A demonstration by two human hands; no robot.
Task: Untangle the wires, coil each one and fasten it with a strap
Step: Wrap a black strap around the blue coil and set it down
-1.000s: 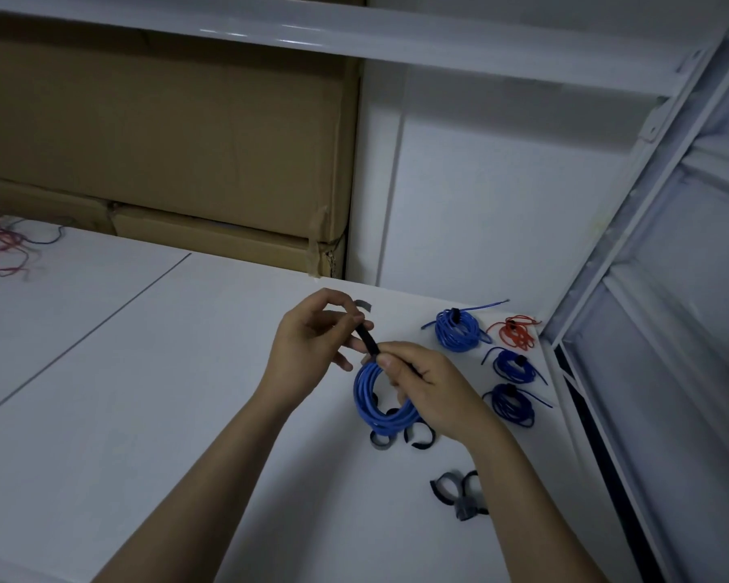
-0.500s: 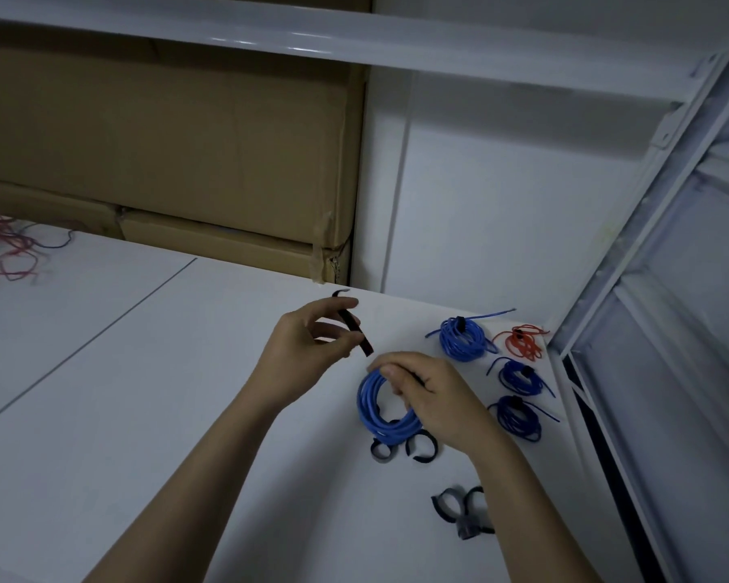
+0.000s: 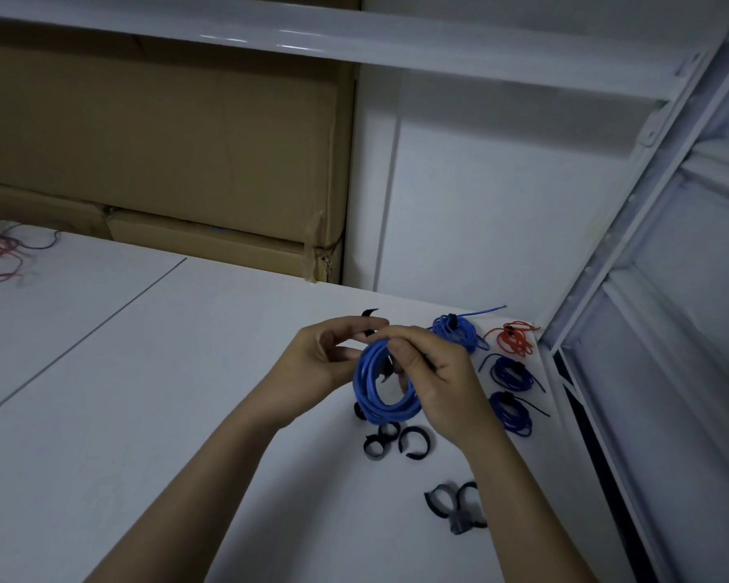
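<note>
My right hand [image 3: 438,380] grips the top of a light blue wire coil [image 3: 379,385], held upright just above the white table [image 3: 144,393]. A black strap [image 3: 370,319] is pinched in my left hand [image 3: 320,363] at the coil's top, with one end sticking up behind my fingers and the other hanging inside the loop. Strapped coils lie to the right: a blue one [image 3: 455,330], a red one [image 3: 514,338] and two dark blue ones [image 3: 510,372] [image 3: 512,414]. A tangle of red and dark wires [image 3: 1,250] lies far left.
Loose curled black straps [image 3: 396,443] lie on the table under the coil, and a grey and black bunch [image 3: 455,504] sits nearer the front. Cardboard boxes [image 3: 165,162] stand behind the table. A white metal frame [image 3: 632,288] borders the right side.
My left hand moved right with the strap until it met the coil's top. My right hand raised the coil and turned it upright. The strap now runs through the loop.
</note>
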